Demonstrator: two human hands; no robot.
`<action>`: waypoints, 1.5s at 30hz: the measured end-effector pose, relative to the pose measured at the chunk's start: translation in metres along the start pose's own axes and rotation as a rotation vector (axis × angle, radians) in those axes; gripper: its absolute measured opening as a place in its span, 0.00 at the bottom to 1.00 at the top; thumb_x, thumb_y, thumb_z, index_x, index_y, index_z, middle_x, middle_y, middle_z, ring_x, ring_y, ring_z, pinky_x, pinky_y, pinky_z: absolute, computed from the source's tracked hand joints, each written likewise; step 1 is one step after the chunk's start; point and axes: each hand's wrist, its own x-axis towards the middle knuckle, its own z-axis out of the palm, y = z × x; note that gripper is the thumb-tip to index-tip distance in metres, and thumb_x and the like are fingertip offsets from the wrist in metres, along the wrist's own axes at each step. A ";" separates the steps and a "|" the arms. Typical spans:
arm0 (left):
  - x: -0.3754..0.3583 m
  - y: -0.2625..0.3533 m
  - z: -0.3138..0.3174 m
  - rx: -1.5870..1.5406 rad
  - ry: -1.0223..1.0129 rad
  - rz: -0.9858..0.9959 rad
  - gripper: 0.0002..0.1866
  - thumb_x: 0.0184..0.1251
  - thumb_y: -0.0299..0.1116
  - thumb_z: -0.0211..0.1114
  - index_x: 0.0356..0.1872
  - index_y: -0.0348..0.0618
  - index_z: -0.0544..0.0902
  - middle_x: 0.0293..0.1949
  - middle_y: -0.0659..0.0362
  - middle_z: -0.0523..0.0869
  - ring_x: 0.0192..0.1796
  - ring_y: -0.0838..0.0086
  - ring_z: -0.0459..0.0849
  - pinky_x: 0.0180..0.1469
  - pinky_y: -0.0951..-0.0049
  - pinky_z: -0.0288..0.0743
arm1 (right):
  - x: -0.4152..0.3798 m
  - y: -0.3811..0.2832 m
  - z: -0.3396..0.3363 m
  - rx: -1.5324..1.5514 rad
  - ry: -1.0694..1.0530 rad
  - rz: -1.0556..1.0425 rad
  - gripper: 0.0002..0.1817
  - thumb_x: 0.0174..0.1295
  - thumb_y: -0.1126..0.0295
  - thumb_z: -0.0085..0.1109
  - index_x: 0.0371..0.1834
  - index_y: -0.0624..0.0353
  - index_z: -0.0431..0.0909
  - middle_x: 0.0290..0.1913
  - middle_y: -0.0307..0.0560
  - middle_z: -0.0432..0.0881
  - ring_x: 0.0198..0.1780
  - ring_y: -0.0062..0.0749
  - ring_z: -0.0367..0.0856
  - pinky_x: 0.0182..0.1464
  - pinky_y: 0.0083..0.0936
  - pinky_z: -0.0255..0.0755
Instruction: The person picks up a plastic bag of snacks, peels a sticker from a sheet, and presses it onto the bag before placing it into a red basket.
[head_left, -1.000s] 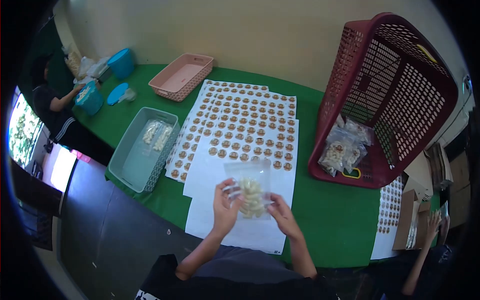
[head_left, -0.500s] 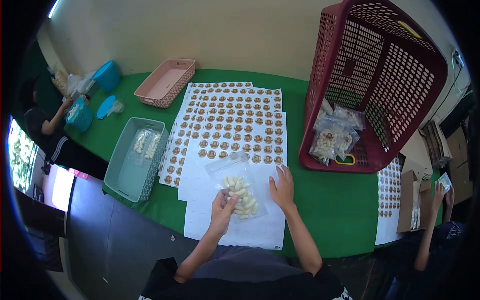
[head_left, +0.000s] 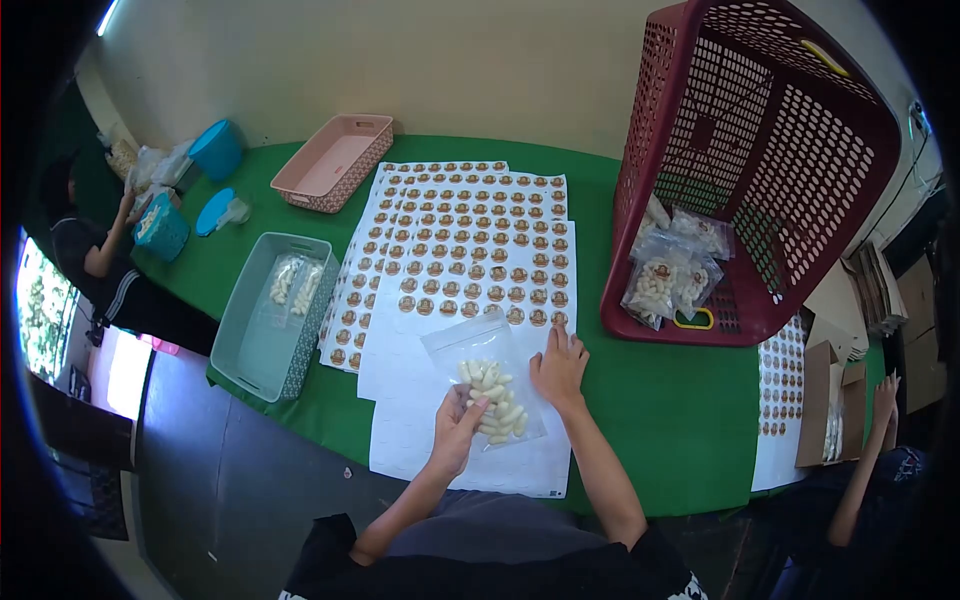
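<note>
"What do your hands have now?"

"My left hand (head_left: 458,430) is pinching a clear bag (head_left: 492,385) by its lower left side, the thumb in front. Inside the bag are many pale, longish pieces, gathered in the lower part. The bag is in front of me, above the white sheets (head_left: 420,430) on the green table (head_left: 650,430)."

"And the other one?"

"My right hand (head_left: 560,370) is at the right edge of the sheets, near the lowest round stickers (head_left: 460,250), with the thumb apart from the fingers."

"Which containers are around you?"

"At my left there is a grey-green basket (head_left: 240,345), with pale pieces in clear plastic; one bag or two, I cannot tell. Behind it is a pink basket (head_left: 325,165). At my right, a big maroon basket (head_left: 780,130) holds several filled bags (head_left: 660,285), and some of them have a round label."

"And farther away?"

"A blue bucket (head_left: 163,232) with something pale, and a cardboard box (head_left: 817,405) with clear plastic inside."
</note>
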 end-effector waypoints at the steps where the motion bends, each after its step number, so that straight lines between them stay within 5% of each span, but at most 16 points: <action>1: 0.000 0.000 0.000 0.007 0.003 0.000 0.11 0.60 0.28 0.52 0.42 0.38 0.65 0.40 0.58 0.74 0.41 0.79 0.75 0.39 0.80 0.71 | 0.000 -0.001 0.000 0.000 0.002 0.000 0.28 0.46 0.64 0.47 0.51 0.69 0.62 0.59 0.51 0.57 0.53 0.50 0.59 0.52 0.43 0.52; 13: -0.007 0.001 -0.002 0.013 -0.009 0.009 0.12 0.60 0.29 0.52 0.43 0.37 0.65 0.40 0.57 0.74 0.41 0.77 0.74 0.41 0.78 0.71 | 0.003 0.001 -0.001 0.076 0.045 0.012 0.30 0.46 0.64 0.48 0.51 0.74 0.61 0.60 0.53 0.53 0.52 0.52 0.58 0.52 0.41 0.53; 16: -0.007 0.001 -0.006 0.013 -0.011 0.026 0.13 0.60 0.29 0.53 0.44 0.37 0.64 0.40 0.57 0.73 0.42 0.78 0.74 0.41 0.79 0.70 | 0.009 0.019 -0.008 0.235 0.174 0.071 0.27 0.46 0.68 0.52 0.50 0.72 0.63 0.58 0.54 0.58 0.50 0.45 0.63 0.49 0.35 0.59; 19: -0.006 0.006 -0.007 0.025 0.019 0.016 0.15 0.59 0.29 0.52 0.46 0.37 0.63 0.41 0.57 0.73 0.43 0.78 0.73 0.41 0.79 0.70 | 0.005 0.026 -0.023 0.836 0.378 0.135 0.21 0.47 0.77 0.56 0.48 0.66 0.68 0.49 0.50 0.69 0.37 0.30 0.73 0.39 0.23 0.67; 26: 0.000 0.009 -0.005 0.037 0.022 -0.015 0.17 0.59 0.30 0.52 0.48 0.36 0.62 0.43 0.57 0.72 0.43 0.77 0.73 0.40 0.79 0.70 | -0.011 0.002 -0.049 1.055 0.606 0.117 0.26 0.44 0.79 0.59 0.50 0.66 0.66 0.50 0.47 0.69 0.40 0.31 0.74 0.43 0.25 0.68; 29: 0.002 0.007 -0.006 0.044 -0.007 -0.014 0.17 0.60 0.30 0.52 0.48 0.36 0.61 0.43 0.56 0.72 0.44 0.76 0.73 0.42 0.78 0.70 | -0.013 0.002 -0.046 0.889 0.647 0.022 0.25 0.43 0.80 0.59 0.49 0.67 0.66 0.48 0.50 0.70 0.42 0.31 0.74 0.43 0.26 0.69; 32: -0.003 0.011 -0.004 0.049 -0.027 -0.037 0.17 0.60 0.30 0.51 0.49 0.36 0.61 0.44 0.55 0.71 0.46 0.75 0.72 0.43 0.76 0.70 | -0.020 0.012 -0.045 0.704 0.584 -0.048 0.24 0.43 0.80 0.59 0.48 0.67 0.67 0.44 0.53 0.72 0.40 0.32 0.75 0.41 0.25 0.70; 37: -0.002 0.010 -0.004 0.078 -0.061 0.021 0.20 0.58 0.28 0.54 0.49 0.34 0.59 0.46 0.53 0.69 0.49 0.73 0.70 0.49 0.74 0.66 | -0.038 0.000 -0.072 1.039 0.323 0.239 0.12 0.46 0.80 0.58 0.35 0.67 0.72 0.33 0.48 0.75 0.32 0.22 0.75 0.36 0.18 0.70; 39: -0.004 0.014 0.001 0.086 -0.077 0.054 0.20 0.57 0.27 0.54 0.49 0.33 0.59 0.47 0.53 0.69 0.49 0.73 0.69 0.50 0.74 0.65 | -0.042 -0.020 -0.099 1.450 0.482 0.118 0.05 0.47 0.81 0.56 0.28 0.66 0.72 0.29 0.45 0.75 0.28 0.20 0.75 0.31 0.16 0.70; 43: -0.009 0.024 0.012 0.109 -0.112 0.108 0.20 0.57 0.26 0.54 0.49 0.32 0.59 0.47 0.51 0.68 0.50 0.72 0.68 0.51 0.74 0.64 | -0.058 -0.035 -0.133 1.579 0.317 0.171 0.04 0.47 0.83 0.54 0.27 0.67 0.73 0.29 0.50 0.76 0.29 0.25 0.77 0.32 0.18 0.72; 45: -0.011 0.025 0.015 0.108 -0.122 0.112 0.20 0.57 0.26 0.54 0.49 0.32 0.59 0.47 0.51 0.68 0.50 0.72 0.68 0.51 0.74 0.64 | -0.063 -0.041 -0.138 1.512 0.341 -0.014 0.06 0.45 0.86 0.55 0.28 0.68 0.74 0.32 0.52 0.77 0.32 0.27 0.78 0.34 0.18 0.73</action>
